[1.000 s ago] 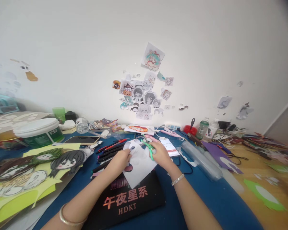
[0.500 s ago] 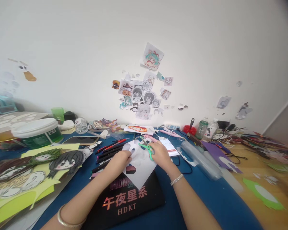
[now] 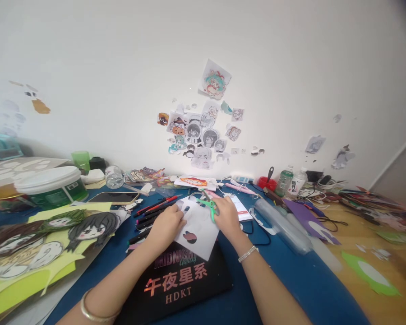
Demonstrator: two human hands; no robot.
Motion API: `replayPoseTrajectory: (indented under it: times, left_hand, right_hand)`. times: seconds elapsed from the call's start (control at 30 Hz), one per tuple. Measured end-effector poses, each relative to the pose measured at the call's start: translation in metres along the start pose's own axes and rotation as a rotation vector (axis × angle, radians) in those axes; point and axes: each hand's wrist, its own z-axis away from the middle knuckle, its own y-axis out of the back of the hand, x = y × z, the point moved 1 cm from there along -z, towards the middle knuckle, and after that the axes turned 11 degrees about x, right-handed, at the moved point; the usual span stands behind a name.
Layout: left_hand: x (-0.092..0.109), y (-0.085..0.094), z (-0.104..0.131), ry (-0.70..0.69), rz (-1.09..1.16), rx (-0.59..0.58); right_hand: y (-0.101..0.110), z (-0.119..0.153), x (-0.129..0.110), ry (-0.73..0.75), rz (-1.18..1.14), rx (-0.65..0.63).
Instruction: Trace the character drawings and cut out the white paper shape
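Observation:
A white sheet of paper (image 3: 201, 230) with cut-out holes is pinched at its left side by my left hand (image 3: 167, 227). Green-handled scissors (image 3: 212, 210) sit in my right hand (image 3: 227, 217), closed around their handles. The blades point up and left, at the far part of the sheet; exactly where they meet the paper I cannot tell. Beneath the sheet lies a black case (image 3: 179, 289) with pink lettering, on the blue table cover (image 3: 274, 280). Through one hole in the paper a dark, reddish patch shows.
Several markers (image 3: 152, 214) lie left of the paper. A phone (image 3: 113, 197) and a white-lidded tub (image 3: 50, 185) stand farther left, behind drawn paper figures (image 3: 91, 232). To the right are a clear plastic roll (image 3: 284, 228), purple paper (image 3: 307, 221) and bottles (image 3: 286, 180).
The paper has turned and shifted slightly in my left hand, its lower corner now higher and farther right. The scissors have tilted and moved a little up with my right hand.

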Motion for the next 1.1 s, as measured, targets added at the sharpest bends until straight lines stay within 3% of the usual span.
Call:
replayPoseTrajectory:
  times: [0.13,0.37,0.53,0.7,0.87,1.1]
  left_hand:
    - [-0.002,0.0,-0.002,0.07,0.091,0.061]
    - [-0.009,-0.005,-0.003,0.268,0.233,0.121]
    - [0.001,-0.006,-0.002,0.275,0.41,0.201]
    - [0.019,-0.007,0.005,0.181,0.479,0.179]
    - [0.021,-0.009,0.007,0.127,0.515,0.139]
    - [0.02,-0.014,0.008,0.028,0.406,0.152]
  right_hand:
    - [0.009,0.004,-0.01,-0.021,0.002,0.307]
    - [0.025,0.014,-0.037,0.084,0.036,0.496]
    - [0.014,0.011,-0.05,0.02,-0.158,0.209]
    - [-0.006,0.014,-0.055,-0.099,-0.234,-0.002]
    - [-0.01,0.015,-0.057,-0.219,-0.218,-0.096]
    - [-0.007,0.013,-0.058,-0.244,-0.123,-0.165]
